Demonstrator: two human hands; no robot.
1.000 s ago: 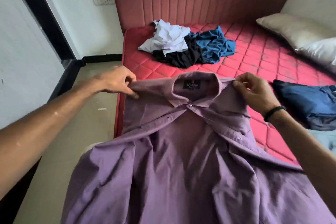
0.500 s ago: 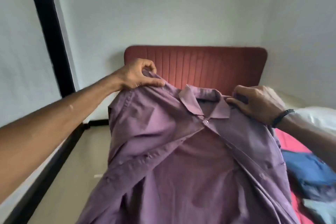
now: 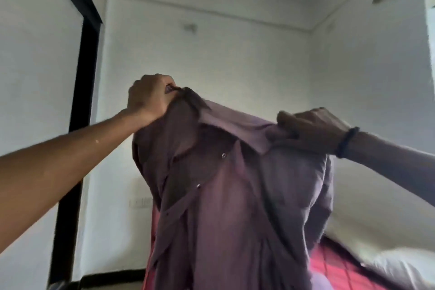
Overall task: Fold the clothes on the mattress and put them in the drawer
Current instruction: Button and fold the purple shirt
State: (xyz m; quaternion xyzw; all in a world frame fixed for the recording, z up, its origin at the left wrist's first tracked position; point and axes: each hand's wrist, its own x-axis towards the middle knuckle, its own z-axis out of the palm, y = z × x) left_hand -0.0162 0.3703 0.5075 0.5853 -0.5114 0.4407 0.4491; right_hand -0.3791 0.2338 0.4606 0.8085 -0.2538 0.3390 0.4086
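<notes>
A purple button-up shirt point(image 3: 237, 207) hangs in the air in front of me, its front open and its collar tilted down to the right. My left hand point(image 3: 148, 96) grips the shirt's left shoulder high up, fingers curled round the cloth. My right hand point(image 3: 310, 129), with a black band on the wrist, pinches the other shoulder beside the collar, lower than the left. The shirt hides most of the red mattress point(image 3: 334, 266); only a strip shows at the lower right. The drawer is not in view.
White walls and the ceiling fill the upper view. A black door frame point(image 3: 77, 106) runs down the left. A white pillow point(image 3: 400, 266) lies at the lower right by the wall. A wall socket point(image 3: 141, 202) sits behind the shirt's left edge.
Both hands have lifted the shirt off the mattress and raised it high; the view has tilted up from the bed to the wall and ceiling. The left hand rose more than the right.
</notes>
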